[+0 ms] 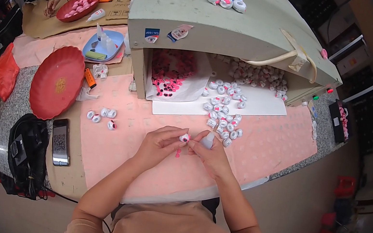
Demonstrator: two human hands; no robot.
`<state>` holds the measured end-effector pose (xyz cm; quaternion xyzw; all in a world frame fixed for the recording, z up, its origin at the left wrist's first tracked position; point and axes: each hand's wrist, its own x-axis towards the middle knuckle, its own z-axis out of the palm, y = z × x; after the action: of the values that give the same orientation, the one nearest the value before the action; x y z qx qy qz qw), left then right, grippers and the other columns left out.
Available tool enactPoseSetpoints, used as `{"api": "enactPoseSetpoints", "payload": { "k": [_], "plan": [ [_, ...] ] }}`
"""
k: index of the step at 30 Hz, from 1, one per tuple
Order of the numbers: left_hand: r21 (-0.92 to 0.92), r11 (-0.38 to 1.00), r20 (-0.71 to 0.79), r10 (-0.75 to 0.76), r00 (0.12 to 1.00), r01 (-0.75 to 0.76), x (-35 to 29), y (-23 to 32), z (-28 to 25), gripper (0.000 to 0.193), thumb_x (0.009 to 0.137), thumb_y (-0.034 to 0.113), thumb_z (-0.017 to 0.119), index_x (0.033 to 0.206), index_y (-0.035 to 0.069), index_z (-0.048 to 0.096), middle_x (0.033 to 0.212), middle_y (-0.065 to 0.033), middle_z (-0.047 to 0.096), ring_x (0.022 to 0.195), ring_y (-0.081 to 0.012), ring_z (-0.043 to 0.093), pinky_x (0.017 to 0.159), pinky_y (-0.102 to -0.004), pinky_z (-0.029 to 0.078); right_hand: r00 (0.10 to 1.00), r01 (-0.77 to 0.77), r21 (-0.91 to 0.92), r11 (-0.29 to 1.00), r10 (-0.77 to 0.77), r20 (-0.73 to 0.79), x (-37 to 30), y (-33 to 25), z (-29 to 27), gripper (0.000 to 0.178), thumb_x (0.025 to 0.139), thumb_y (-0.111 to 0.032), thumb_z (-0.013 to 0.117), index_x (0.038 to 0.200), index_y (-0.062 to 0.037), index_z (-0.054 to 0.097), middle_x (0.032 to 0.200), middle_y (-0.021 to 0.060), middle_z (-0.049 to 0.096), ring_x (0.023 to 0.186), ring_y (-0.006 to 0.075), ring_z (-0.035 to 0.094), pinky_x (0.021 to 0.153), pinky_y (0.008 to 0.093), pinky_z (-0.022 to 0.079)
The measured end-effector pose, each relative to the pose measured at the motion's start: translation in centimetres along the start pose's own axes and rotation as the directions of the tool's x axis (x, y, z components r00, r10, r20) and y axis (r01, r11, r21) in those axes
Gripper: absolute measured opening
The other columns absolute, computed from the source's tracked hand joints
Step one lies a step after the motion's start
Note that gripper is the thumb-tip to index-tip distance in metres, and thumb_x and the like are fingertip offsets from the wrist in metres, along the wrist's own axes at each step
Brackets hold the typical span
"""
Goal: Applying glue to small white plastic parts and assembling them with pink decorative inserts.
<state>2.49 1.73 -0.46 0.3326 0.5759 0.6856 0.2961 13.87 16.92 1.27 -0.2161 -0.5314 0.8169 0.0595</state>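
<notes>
My left hand (158, 145) pinches a small rounded white plastic piece (185, 138) with a dark and pink patch on it. Closed round a small translucent squeeze bottle (207, 141), my right hand (214, 160) meets the piece from the right. Its fingertips partly hide the bottle's tip, so I cannot tell whether the tip touches the piece. Just below lie tiny pink bits (178, 154) on the pink cloth (146, 188). To the left stand several similar white pieces (109, 113). A larger group of white pieces (225, 108) spreads beyond my right hand.
A grey metal housing (238, 34) overhangs the far side, with pink and black parts (174, 68) on white paper beneath. Leftward are a red scalloped dish (57, 84), an orange marker (90, 78), a phone (61, 143) and a black bag (24, 154). A co-worker's hand (53, 5) rests far left.
</notes>
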Motion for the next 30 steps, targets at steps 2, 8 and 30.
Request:
{"api": "enactPoseSetpoints", "payload": {
  "k": [2, 8, 30],
  "plan": [
    [-0.092, 0.995, 0.002, -0.029, 1.000, 0.029, 0.0, -0.2, -0.1, 0.034, 0.087, -0.002, 0.062, 0.120, 0.001, 0.060, 0.113, -0.0081, 0.060, 0.095, -0.0144, 0.062, 0.081, -0.0272, 0.055, 1.000, 0.015, 0.013, 1.000, -0.014, -0.011, 0.0, 0.2, 0.3, 0.012, 0.087, -0.004, 0.065, 0.093, -0.0035, 0.054, 0.089, 0.0064, 0.062, 0.078, 0.0126, 0.062, 0.071, 0.0268, 0.052],
    [-0.310, 0.931, 0.056, -0.184, 0.981, 0.192, 0.1, 0.4, 0.1, 0.028, 0.091, 0.001, 0.059, 0.119, 0.000, 0.060, 0.109, -0.0073, 0.063, 0.086, -0.0116, 0.061, 0.075, -0.0263, 0.052, 0.962, 0.248, -0.238, 0.939, -0.267, -0.052, 0.0, 0.4, 1.1, 0.017, 0.086, -0.003, 0.066, 0.099, -0.0026, 0.055, 0.092, 0.0063, 0.061, 0.080, 0.0131, 0.062, 0.073, 0.0262, 0.051],
    [0.681, 0.706, -0.449, 0.195, 0.872, 0.193, -3.8, 4.8, -9.2, 0.029, 0.083, 0.000, 0.064, 0.112, 0.003, 0.063, 0.104, -0.0116, 0.059, 0.086, -0.0196, 0.059, 0.076, -0.0296, 0.048, 0.988, 0.034, -0.284, 0.958, -0.076, -0.135, -1.6, -1.2, -3.8, 0.027, 0.094, -0.018, 0.057, 0.115, -0.0016, 0.057, 0.088, 0.0049, 0.062, 0.069, 0.0092, 0.058, 0.064, 0.0232, 0.049]
  ]
}}
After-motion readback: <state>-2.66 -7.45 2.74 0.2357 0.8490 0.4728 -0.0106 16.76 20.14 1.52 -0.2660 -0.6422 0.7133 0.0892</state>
